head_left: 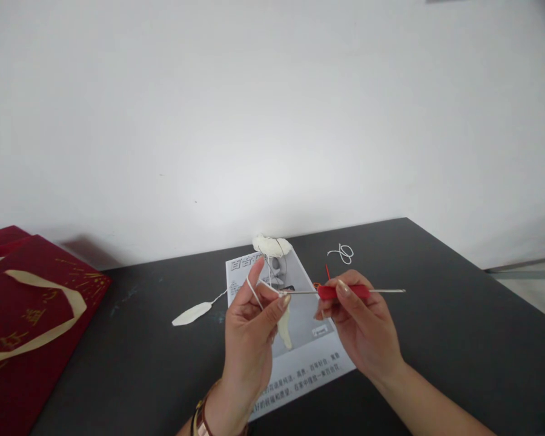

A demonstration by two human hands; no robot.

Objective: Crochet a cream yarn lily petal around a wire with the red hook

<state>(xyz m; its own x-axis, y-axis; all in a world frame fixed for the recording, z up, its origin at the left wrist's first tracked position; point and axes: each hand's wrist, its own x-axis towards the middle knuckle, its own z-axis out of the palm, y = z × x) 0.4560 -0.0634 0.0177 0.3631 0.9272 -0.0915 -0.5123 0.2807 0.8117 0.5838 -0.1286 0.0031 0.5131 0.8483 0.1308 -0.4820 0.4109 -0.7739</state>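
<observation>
Left hand [252, 339]: lower centre, pinching the white crochet piece [284, 330], yarn [254, 292] running over its raised index finger.
Right hand [366, 324]: right of centre, closed round the red-handled hook [329, 292].
Yarn tension: slackening could let the work slip off the hook's tip.
</observation>
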